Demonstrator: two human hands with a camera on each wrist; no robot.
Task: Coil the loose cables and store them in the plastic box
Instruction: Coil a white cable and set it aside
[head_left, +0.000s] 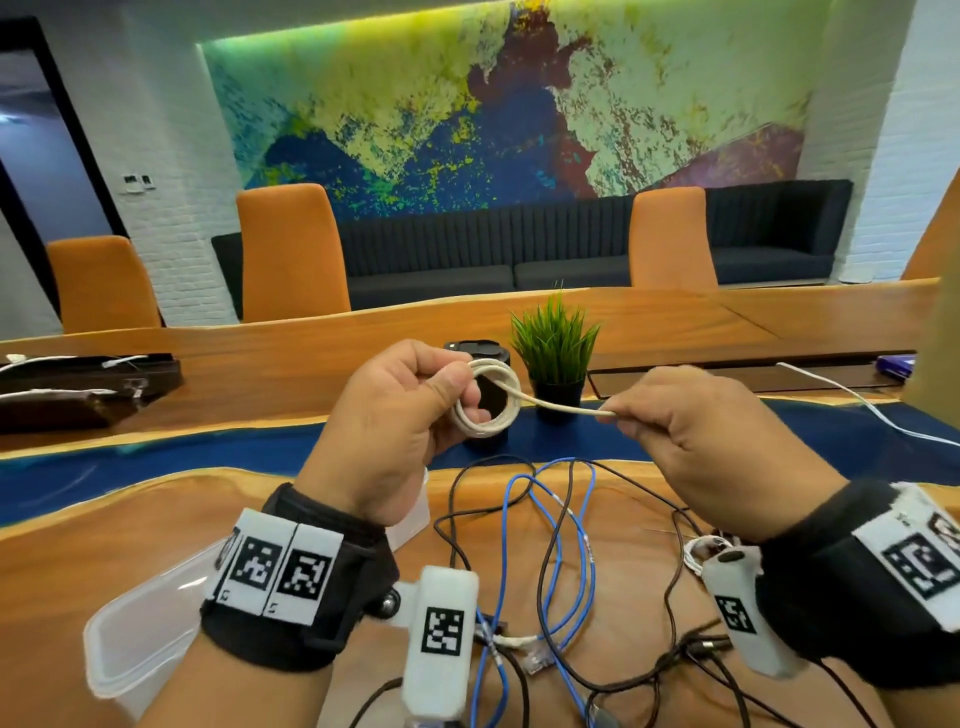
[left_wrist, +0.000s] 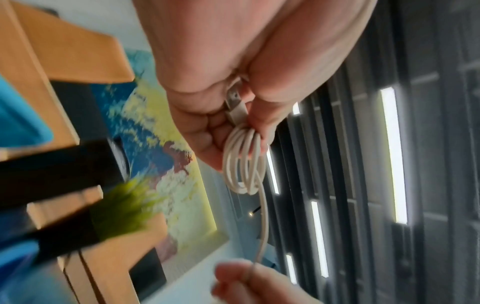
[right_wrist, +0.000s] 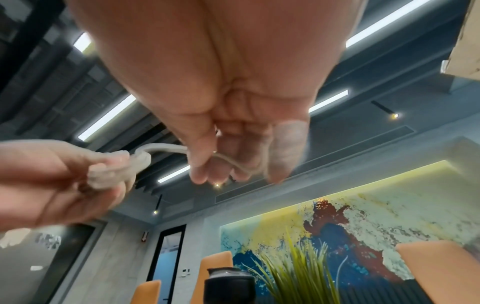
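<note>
White cable (head_left: 488, 400), coiled, gripped in left hand (head_left: 395, 415) above worktop (head_left: 156, 525), tail pinched at 3 o'clock by right hand (head_left: 696, 436); plastic box (head_left: 140, 623) at 8 o'clock, largely hidden beneath left wrist; loose cables (head_left: 566, 561) partly covered.

Your white cable (head_left: 488, 397) coils above blue (head_left: 563, 551) and brown cables (head_left: 675, 587); beyond it, green plant (head_left: 555, 338), orange chairs (head_left: 291, 249), multicoloured splattered mural (head_left: 498, 104).

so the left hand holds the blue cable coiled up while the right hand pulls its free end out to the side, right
Not quite: the coiled cable is white, not blue. The head view shows the left hand gripping it while the right hand pinches its free end; the blue cable lies loose on the table.
</note>
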